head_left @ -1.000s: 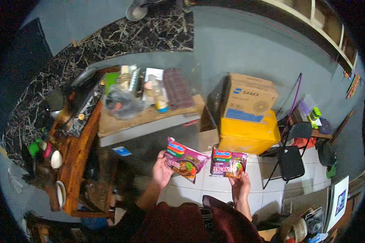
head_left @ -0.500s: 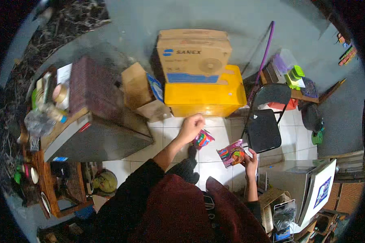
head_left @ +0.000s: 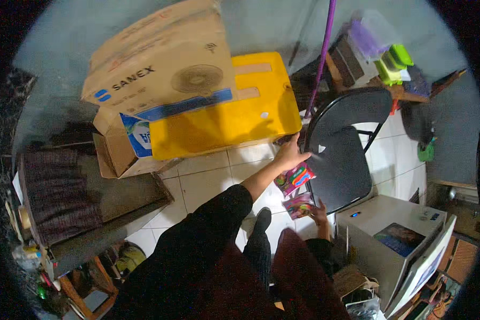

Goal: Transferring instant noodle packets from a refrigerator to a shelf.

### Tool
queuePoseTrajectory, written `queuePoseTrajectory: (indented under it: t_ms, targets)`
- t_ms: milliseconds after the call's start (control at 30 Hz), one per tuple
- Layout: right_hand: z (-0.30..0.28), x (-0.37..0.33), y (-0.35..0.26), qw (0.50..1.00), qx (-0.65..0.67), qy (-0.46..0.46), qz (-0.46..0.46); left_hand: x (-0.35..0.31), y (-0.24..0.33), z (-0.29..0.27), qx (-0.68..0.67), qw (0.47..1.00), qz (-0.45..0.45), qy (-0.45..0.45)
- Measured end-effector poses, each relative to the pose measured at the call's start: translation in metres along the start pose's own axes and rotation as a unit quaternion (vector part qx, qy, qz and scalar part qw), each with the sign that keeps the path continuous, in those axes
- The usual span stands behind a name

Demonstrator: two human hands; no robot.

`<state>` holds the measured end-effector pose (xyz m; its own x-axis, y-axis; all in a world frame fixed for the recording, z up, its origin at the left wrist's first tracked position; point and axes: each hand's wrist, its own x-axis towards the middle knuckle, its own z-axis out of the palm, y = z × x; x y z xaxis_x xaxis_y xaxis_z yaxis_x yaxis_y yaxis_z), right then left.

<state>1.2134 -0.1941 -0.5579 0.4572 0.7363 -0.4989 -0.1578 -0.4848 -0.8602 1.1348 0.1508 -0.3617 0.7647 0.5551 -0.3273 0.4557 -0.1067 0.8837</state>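
Note:
My left hand point(head_left: 292, 153) reaches out beside the black folding chair point(head_left: 338, 168), its thumb and index finger stretched apart. A shiny purple-red food packet point(head_left: 296, 179) hangs just beneath this hand, apparently held by the other fingers, which are hidden. Lower down and nearer to me, my right hand point(head_left: 320, 214) is closed on the edge of a second purple-red food packet point(head_left: 300, 206), beside the chair's front edge. Both packets are above the white tiled floor point(head_left: 208, 173).
A yellow box point(head_left: 218, 128) carries a large cardboard fan carton point(head_left: 160, 69). Left of it stands an opened cardboard box point(head_left: 109, 144). A purple pole point(head_left: 324, 53) leans behind the chair. To my right is a white appliance point(head_left: 392, 213); at left, a cloth-covered cabinet point(head_left: 53, 192).
My left hand has moved right with its packet, toward the chair, and its thumb and index finger have spread. The right hand's packet is now close to the left one. The view has turned right.

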Motion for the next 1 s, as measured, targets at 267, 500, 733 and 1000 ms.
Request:
queuePoseTrajectory:
  t_ms: [267,500,733,1000]
  targets:
    - [-0.058,-0.04,0.12,0.858,0.469,0.18,0.107,0.055,-0.036,0.06,0.007,0.996,0.045,0.077]
    - [-0.037,-0.032,0.14,0.842,0.479,0.212,0.132,0.043,-0.054,0.068,0.059,0.989,0.049,0.13]
    - [0.006,-0.05,0.14,0.83,0.487,0.235,0.136,-0.027,-0.06,0.048,0.01,0.993,-0.11,-0.051]
    - [0.097,-0.099,0.142,0.816,0.501,0.27,0.102,-0.091,-0.07,0.011,0.085,0.994,-0.054,-0.04]
